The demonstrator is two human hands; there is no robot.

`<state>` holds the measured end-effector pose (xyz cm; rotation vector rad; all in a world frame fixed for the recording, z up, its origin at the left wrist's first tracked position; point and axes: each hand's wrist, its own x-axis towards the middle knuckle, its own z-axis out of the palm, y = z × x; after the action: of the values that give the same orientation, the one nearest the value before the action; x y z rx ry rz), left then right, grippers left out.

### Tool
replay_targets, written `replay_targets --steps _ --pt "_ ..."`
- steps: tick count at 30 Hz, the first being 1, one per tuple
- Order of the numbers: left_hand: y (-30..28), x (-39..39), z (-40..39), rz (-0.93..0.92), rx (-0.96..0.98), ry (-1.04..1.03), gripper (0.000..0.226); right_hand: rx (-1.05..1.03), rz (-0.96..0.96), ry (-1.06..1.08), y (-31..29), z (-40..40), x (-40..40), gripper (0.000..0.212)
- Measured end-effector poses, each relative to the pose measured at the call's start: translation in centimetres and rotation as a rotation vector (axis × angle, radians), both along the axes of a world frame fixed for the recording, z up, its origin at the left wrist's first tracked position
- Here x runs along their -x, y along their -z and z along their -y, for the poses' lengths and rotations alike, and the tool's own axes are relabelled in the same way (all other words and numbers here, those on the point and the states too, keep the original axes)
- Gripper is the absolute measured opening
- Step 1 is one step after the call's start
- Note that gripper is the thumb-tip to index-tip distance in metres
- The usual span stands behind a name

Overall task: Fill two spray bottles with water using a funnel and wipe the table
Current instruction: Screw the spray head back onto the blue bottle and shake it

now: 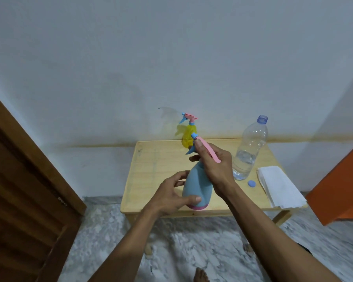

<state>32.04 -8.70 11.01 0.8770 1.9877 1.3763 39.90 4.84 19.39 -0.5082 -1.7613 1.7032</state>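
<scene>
**Both hands on the blue spray bottle at the table's near edge**

Behind the work, a yellow spray bottle [189,137] stands upright at the far edge of the small wooden table [151,169], partly hidden by the blue bottle's spray head; to the right stands an uncapped clear water bottle [249,147] holding a little water, its blue cap [251,183] lying on the table just beside a folded white cloth [279,187]. The blue spray bottle [198,188] stands near the front edge; the left hand [171,197] cups its lower body, thumb pressed across the front and fingers curled round the far side; the right hand [214,165] closes around the neck under the pink spray head [207,148], apparently fingers wrapped tight, though the neck itself is hidden.
</scene>
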Motion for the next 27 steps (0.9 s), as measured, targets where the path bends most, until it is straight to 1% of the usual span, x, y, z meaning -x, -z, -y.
replay_targets --steps 3,6,8,13,15,18,21,24,27 --pt "0.1 1.9 -1.7 0.03 -0.073 -0.034 0.079 0.003 -0.006 -0.058 -0.1 -1.6 2.7 0.027" --pt "0.5 4.1 -3.2 0.034 -0.122 -0.119 0.074 -0.004 0.007 -0.153 0.3 -3.5 5.4 0.017" --pt "1.0 5.5 -4.2 0.033 -0.146 -0.189 0.073 -0.016 0.05 -0.199 1.2 -4.8 7.0 0.024" --pt "2.7 8.4 -6.3 0.0 -0.189 -0.349 0.073 -0.18 0.207 -0.111 5.6 -7.1 10.2 0.043" --pt "3.8 9.5 -6.8 -0.029 -0.163 -0.403 0.075 -0.23 0.244 -0.069 6.6 -7.6 11.6 0.046" --pt "5.2 11.0 -7.2 -0.065 -0.099 -0.474 0.08 -0.168 0.245 -0.072 8.1 -8.1 14.0 0.039" --pt "6.7 13.4 -7.9 -0.083 -0.021 -0.496 0.083 -0.142 0.255 -0.058 9.4 -8.2 16.9 0.029" --pt "7.7 16.8 -8.4 -0.115 0.056 -0.483 0.082 -0.187 0.249 -0.033 10.2 -8.5 20.4 0.031" --pt "7.9 21.0 -9.3 -0.124 0.078 -0.501 0.082 -0.174 0.236 -0.004 11.0 -9.1 24.4 0.025"
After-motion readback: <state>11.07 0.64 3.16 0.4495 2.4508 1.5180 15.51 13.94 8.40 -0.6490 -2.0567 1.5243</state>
